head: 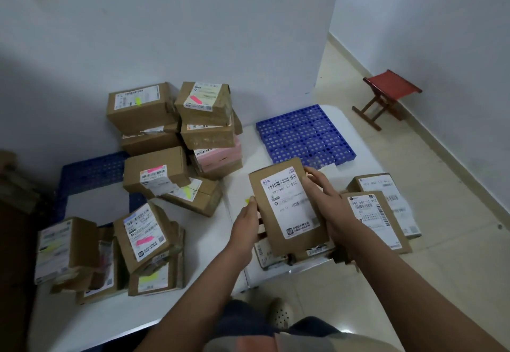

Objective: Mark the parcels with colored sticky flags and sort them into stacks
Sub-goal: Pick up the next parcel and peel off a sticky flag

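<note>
I hold a flat brown parcel (pixel 287 208) with a white shipping label, tilted up over the table. My left hand (pixel 247 226) grips its left edge, and a small yellow sticky flag (pixel 249 200) shows at my fingertips there. My right hand (pixel 327 200) grips the right edge. Under it lies another parcel (pixel 276 257). Two unflagged parcels (pixel 372 219) lie to the right. Flagged parcels stand in stacks at the left: one at the back (pixel 205 119) with a pink flag on top, one beside it (pixel 140 108) with a yellow flag, and a near pile (pixel 146 244).
A blue perforated plastic pallet (pixel 300 136) lies at the back of the white table (pixel 215 230). A second blue pallet (pixel 91 169) lies at the left. A red folding stool (pixel 386 95) stands on the tiled floor by the right wall.
</note>
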